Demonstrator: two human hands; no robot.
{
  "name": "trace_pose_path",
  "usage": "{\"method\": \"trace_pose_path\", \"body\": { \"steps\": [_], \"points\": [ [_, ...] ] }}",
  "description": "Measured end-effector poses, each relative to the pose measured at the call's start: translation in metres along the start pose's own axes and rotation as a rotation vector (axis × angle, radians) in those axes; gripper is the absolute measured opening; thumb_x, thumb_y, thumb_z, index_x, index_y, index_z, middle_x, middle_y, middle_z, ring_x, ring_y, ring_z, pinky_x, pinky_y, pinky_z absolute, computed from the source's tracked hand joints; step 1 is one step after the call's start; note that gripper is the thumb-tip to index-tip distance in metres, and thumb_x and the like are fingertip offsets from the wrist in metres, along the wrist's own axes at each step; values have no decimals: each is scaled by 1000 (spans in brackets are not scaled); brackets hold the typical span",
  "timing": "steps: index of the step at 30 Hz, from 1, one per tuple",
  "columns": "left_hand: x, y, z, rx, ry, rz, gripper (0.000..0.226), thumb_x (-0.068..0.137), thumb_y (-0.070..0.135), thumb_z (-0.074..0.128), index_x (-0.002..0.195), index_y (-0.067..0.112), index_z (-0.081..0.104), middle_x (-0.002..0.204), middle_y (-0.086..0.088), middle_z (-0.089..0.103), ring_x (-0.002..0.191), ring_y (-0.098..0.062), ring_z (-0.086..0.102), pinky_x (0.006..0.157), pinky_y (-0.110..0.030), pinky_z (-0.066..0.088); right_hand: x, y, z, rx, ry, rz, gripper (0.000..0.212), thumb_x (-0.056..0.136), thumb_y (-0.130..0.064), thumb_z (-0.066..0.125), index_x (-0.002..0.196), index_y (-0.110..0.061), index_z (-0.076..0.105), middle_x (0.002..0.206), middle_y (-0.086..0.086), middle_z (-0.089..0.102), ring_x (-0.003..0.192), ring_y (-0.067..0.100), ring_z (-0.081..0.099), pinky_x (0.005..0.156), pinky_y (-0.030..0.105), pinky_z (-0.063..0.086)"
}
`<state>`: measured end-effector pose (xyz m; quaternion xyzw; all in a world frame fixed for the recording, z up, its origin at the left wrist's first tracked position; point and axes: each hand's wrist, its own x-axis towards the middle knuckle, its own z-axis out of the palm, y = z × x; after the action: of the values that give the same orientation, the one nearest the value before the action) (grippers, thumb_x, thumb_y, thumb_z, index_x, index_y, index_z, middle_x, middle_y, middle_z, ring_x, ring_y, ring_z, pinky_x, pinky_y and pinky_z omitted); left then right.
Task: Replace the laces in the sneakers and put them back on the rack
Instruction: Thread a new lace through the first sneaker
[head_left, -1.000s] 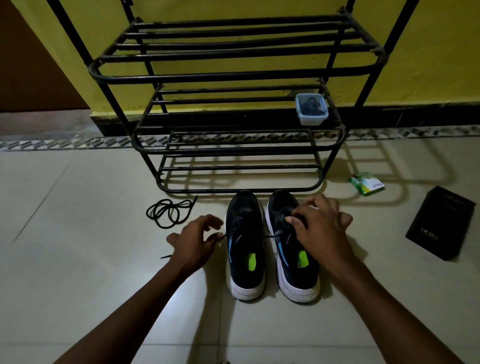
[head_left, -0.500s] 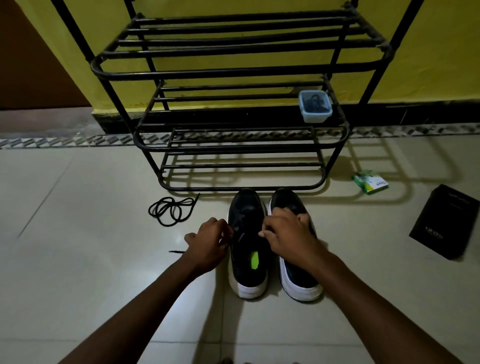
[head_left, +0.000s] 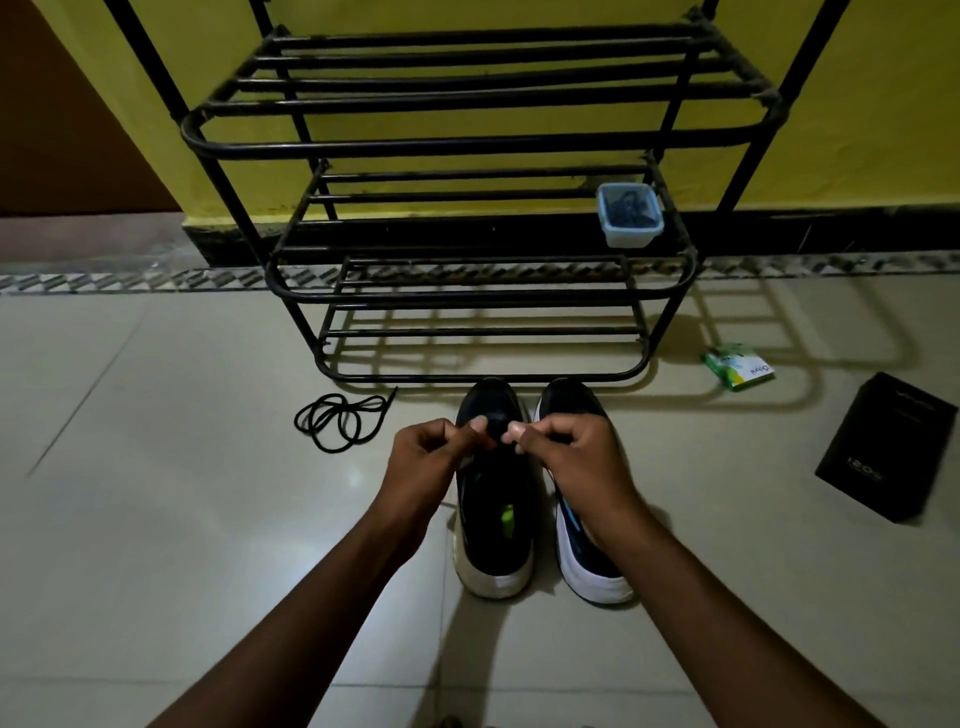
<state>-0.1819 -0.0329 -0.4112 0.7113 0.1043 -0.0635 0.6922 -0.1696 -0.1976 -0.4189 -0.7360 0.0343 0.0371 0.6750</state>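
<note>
Pinching thin black lace (head_left: 497, 434) over rounded sneaker (head_left: 493, 493).

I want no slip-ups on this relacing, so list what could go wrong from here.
1. The light is dim and the lace is black on the black left sneaker; with the left hand and right hand pinching so close, an eyelet could be skipped.
2. The spare lace lies coiled loose on the floor beside that sneaker and could snag or tangle.
3. The small container sits on the middle shelf of the rack; returning the sneakers might knock it.
</note>
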Motion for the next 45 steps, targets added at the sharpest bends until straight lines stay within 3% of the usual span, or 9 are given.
{"method": "trace_pose_path", "body": {
  "steps": [4, 8, 11, 17, 23, 26, 29, 40, 45],
  "points": [
    [1, 1, 3, -85, 56, 37, 32, 96, 24, 66, 85, -5, 71, 89, -16, 77, 76, -8, 71, 57, -9, 46, 3, -1, 5, 213, 21, 181, 20, 94, -16, 67, 76, -12, 74, 89, 9, 77, 93, 25, 73, 76, 32, 51],
    [4, -2, 2, -59, 42, 86, 11, 91, 4, 70, 99, -3, 75, 92, -11, 78, 84, -13, 75, 69, -14, 53, 7, 1, 9, 424, 32, 336, 15, 97, -6, 60, 89, -6, 72, 94, 13, 76, 90, 23, 70, 69, 30, 49],
    [8, -7, 0, 1, 60, 135, 15, 86, -9, 70, 96, 1, 77, 94, -7, 78, 94, -20, 75, 80, -21, 56, 10, 5, 14, 519, 38, 382, 17, 97, 3, 56, 90, -5, 69, 92, 11, 74, 85, 20, 66, 65, 28, 47],
    [11, -6, 2, 144, 68, 256, 17, 79, -7, 78, 81, 9, 76, 80, -1, 77, 82, -16, 75, 77, -26, 57, 12, 9, 21, 230, 40, 252, 26, 93, 2, 63, 89, -21, 75, 96, 6, 77, 87, 17, 71, 70, 29, 52],
    [12, -8, 0, 267, 15, 361, 19, 76, 0, 83, 89, 12, 76, 82, 2, 75, 81, -15, 73, 78, -38, 60, 18, 15, 24, -127, 125, 11, 27, 85, 3, 71, 80, -23, 75, 81, -2, 75, 81, 11, 72, 74, 24, 56],
    [14, -11, 0, 373, 33, 429, 18, 74, 7, 86, 85, 19, 78, 86, 5, 69, 82, -14, 67, 72, -35, 56, 19, 15, 23, -165, 97, -47, 37, 80, 9, 71, 70, -26, 70, 76, -6, 73, 78, 11, 71, 76, 28, 58],
    [15, -13, 0, 435, 99, 451, 19, 75, 9, 87, 85, 20, 75, 93, 9, 62, 81, -11, 63, 69, -22, 52, 15, 16, 20, -247, 43, -125, 30, 85, 8, 66, 87, -20, 76, 86, -9, 73, 89, 4, 69, 84, 21, 55],
    [16, -15, 1, 510, 164, 505, 23, 79, 8, 84, 86, 20, 66, 84, 11, 66, 77, -12, 65, 66, -31, 56, 12, 10, 10, -328, -64, -253, 27, 90, 1, 62, 101, -19, 77, 100, -7, 74, 98, 0, 66, 89, 16, 51],
    [15, -15, -1, 488, 136, 525, 22, 79, 4, 82, 86, 15, 64, 84, 7, 67, 77, -13, 68, 64, -33, 57, 12, 10, 14, -359, 3, -328, 10, 92, -11, 67, 88, -15, 75, 85, -6, 71, 84, 4, 66, 77, 21, 52]
  ]
}}
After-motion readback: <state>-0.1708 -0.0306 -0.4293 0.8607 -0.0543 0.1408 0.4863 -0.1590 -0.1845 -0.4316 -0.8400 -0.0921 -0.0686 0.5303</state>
